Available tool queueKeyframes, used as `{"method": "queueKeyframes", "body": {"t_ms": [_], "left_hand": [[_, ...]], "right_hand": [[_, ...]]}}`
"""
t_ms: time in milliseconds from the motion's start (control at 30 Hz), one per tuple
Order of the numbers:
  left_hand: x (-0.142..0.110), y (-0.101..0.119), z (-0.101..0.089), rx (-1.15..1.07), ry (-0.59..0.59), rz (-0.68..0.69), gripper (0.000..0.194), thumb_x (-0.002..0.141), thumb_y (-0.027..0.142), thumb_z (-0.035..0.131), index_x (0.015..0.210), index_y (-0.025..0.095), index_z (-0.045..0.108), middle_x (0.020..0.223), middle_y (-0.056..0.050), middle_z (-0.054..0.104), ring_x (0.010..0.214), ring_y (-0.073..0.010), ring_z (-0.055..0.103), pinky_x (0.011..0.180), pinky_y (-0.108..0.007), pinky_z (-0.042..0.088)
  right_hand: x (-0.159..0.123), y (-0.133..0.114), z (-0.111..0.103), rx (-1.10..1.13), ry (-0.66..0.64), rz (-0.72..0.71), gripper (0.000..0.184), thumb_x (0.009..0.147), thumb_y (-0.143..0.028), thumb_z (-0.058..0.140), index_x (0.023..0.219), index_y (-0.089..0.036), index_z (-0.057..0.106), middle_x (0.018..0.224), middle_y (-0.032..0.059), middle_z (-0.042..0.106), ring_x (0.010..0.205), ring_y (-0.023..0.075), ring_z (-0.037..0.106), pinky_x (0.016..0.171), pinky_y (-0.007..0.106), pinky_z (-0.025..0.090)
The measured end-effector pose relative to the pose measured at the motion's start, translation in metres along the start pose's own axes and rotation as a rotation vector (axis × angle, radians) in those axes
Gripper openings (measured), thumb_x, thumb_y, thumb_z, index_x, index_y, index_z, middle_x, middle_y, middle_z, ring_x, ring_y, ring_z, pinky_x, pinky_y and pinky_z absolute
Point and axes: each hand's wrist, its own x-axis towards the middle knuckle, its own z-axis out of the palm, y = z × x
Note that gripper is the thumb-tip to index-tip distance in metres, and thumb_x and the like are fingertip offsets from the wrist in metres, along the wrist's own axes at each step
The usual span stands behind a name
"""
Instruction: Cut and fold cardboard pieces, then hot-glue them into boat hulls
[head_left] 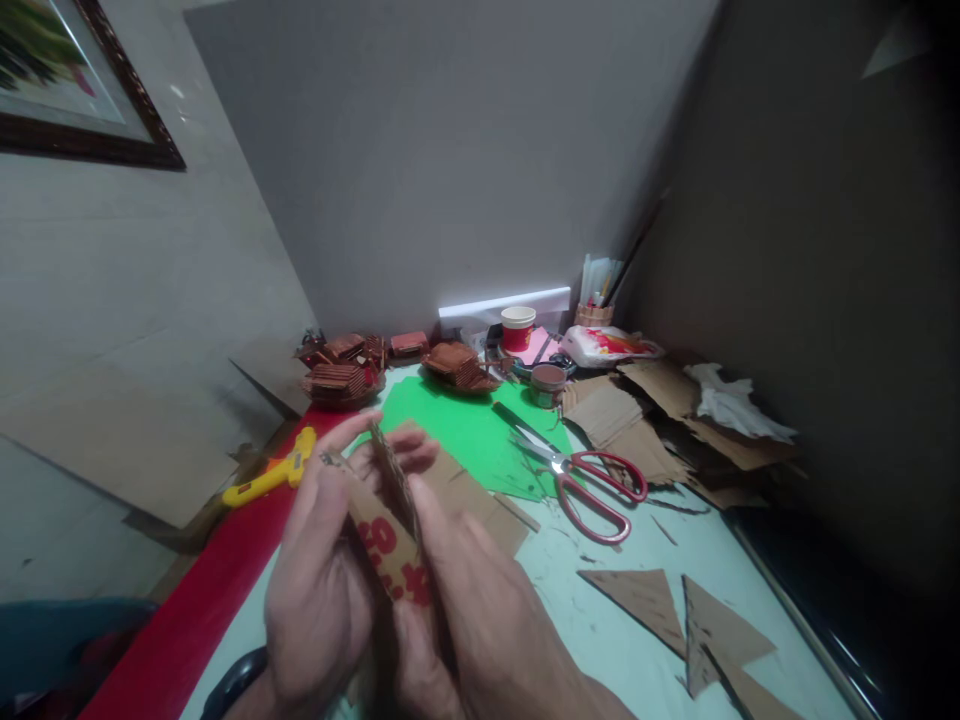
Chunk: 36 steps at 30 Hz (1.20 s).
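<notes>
Between my two hands is a folded piece of brown cardboard [390,560] with red printing on one face. My left hand [319,590] grips its left side, the thumb near the top edge and fingers behind. On the right side, my right hand [480,590] presses against the cardboard with its thumb low on the front. Part of the piece is hidden by my palms. Just beyond my hands lies a flat cardboard sheet [469,490]. Scissors with red handles [562,465] rest with blades parted to the right. Several cut cardboard triangles [645,600] lie nearer me.
A yellow glue gun [274,475] lies at the left on the red strip [217,610]. Green paper [420,410] is under brown stacked pieces [454,368]. Behind stand a red cup [517,335] and a jar [547,385]. Cardboard scraps [630,430] pile up at right.
</notes>
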Motion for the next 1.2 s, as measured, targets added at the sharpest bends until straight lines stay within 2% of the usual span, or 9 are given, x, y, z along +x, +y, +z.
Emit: {"method": "queueKeyframes", "body": {"t_ms": [200, 367, 433, 533, 667, 833, 933, 1033, 1200], "left_hand": [[0.0, 0.005, 0.002, 0.072, 0.04, -0.014, 0.03, 0.093, 0.033, 0.056, 0.12, 0.024, 0.062, 0.085, -0.003, 0.071, 0.077, -0.0172, 0.071, 0.072, -0.026, 0.06], [-0.002, 0.009, 0.003, 0.074, 0.031, 0.046, 0.018, 0.093, 0.029, 0.051, 0.105, 0.023, 0.063, 0.085, -0.004, 0.068, 0.077, -0.0156, 0.068, 0.07, -0.022, 0.059], [-0.002, 0.011, 0.004, 0.054, 0.041, 0.056, 0.019, 0.095, 0.028, 0.045, 0.1, 0.022, 0.062, 0.083, -0.004, 0.066, 0.077, -0.0161, 0.066, 0.072, -0.023, 0.059], [-0.001, 0.014, 0.005, 0.042, 0.054, 0.021, 0.025, 0.094, 0.025, 0.036, 0.092, 0.021, 0.061, 0.078, -0.005, 0.063, 0.074, -0.0169, 0.064, 0.068, -0.025, 0.059], [-0.001, 0.017, 0.007, 0.019, 0.041, 0.001, 0.031, 0.096, 0.023, 0.028, 0.086, 0.022, 0.058, 0.069, -0.002, 0.056, 0.06, -0.0147, 0.056, 0.055, -0.024, 0.054], [-0.003, 0.014, 0.011, 0.059, 0.029, 0.058, 0.03, 0.099, 0.027, 0.031, 0.086, 0.023, 0.057, 0.066, 0.0, 0.056, 0.059, -0.0146, 0.056, 0.054, -0.023, 0.053], [-0.003, 0.009, 0.01, 0.092, 0.049, 0.083, 0.03, 0.099, 0.043, 0.042, 0.108, 0.024, 0.063, 0.098, -0.005, 0.07, 0.09, -0.0187, 0.066, 0.077, -0.026, 0.058], [-0.003, 0.004, 0.003, 0.084, 0.07, 0.101, 0.034, 0.094, 0.045, 0.055, 0.123, 0.028, 0.06, 0.123, -0.004, 0.066, 0.108, -0.0201, 0.064, 0.087, -0.025, 0.057], [-0.004, -0.004, -0.011, 0.189, 0.037, 0.087, 0.015, 0.081, 0.032, 0.075, 0.093, 0.024, 0.07, 0.091, 0.001, 0.069, 0.087, -0.0161, 0.066, 0.07, -0.017, 0.057]], "right_hand": [[0.0, -0.004, -0.001, 0.094, -0.021, -0.051, 0.06, 0.095, -0.02, 0.039, 0.151, -0.005, 0.023, 0.141, 0.0248, 0.053, 0.119, 0.0369, 0.061, 0.094, 0.05, 0.056], [-0.004, -0.003, 0.0, 0.187, 0.021, 0.015, 0.057, 0.1, -0.043, 0.039, 0.146, -0.011, 0.028, 0.131, 0.0238, 0.059, 0.113, 0.0381, 0.064, 0.093, 0.057, 0.055], [-0.004, -0.002, -0.004, 0.306, -0.096, 0.145, 0.063, 0.095, -0.052, 0.048, 0.143, -0.012, 0.034, 0.125, 0.0209, 0.063, 0.11, 0.0366, 0.065, 0.09, 0.054, 0.057], [0.0, -0.003, -0.01, 0.523, -0.292, 0.298, 0.064, 0.091, -0.047, 0.057, 0.145, -0.017, 0.039, 0.13, 0.0133, 0.062, 0.115, 0.0309, 0.063, 0.095, 0.046, 0.055], [0.004, -0.005, -0.014, 0.624, -0.308, 0.287, 0.061, 0.091, -0.048, 0.06, 0.144, -0.023, 0.043, 0.127, 0.0078, 0.061, 0.116, 0.0271, 0.061, 0.101, 0.042, 0.05], [0.006, -0.008, -0.022, 0.681, -0.374, 0.417, 0.052, 0.087, -0.061, 0.06, 0.119, -0.02, 0.061, 0.106, 0.0069, 0.068, 0.096, 0.0262, 0.066, 0.08, 0.036, 0.057], [0.011, -0.011, -0.029, 0.752, -0.329, 0.526, 0.043, 0.082, -0.05, 0.068, 0.115, -0.023, 0.061, 0.106, 0.0037, 0.068, 0.098, 0.0252, 0.066, 0.082, 0.037, 0.056], [0.016, -0.013, -0.033, 0.741, -0.208, 0.611, 0.046, 0.076, -0.04, 0.07, 0.117, -0.023, 0.057, 0.108, 0.0036, 0.067, 0.099, 0.0257, 0.066, 0.086, 0.041, 0.055], [0.019, -0.008, -0.032, 0.554, -0.033, 0.641, 0.068, 0.076, -0.039, 0.07, 0.136, -0.021, 0.044, 0.131, 0.0112, 0.058, 0.122, 0.0322, 0.054, 0.103, 0.055, 0.045]]}}
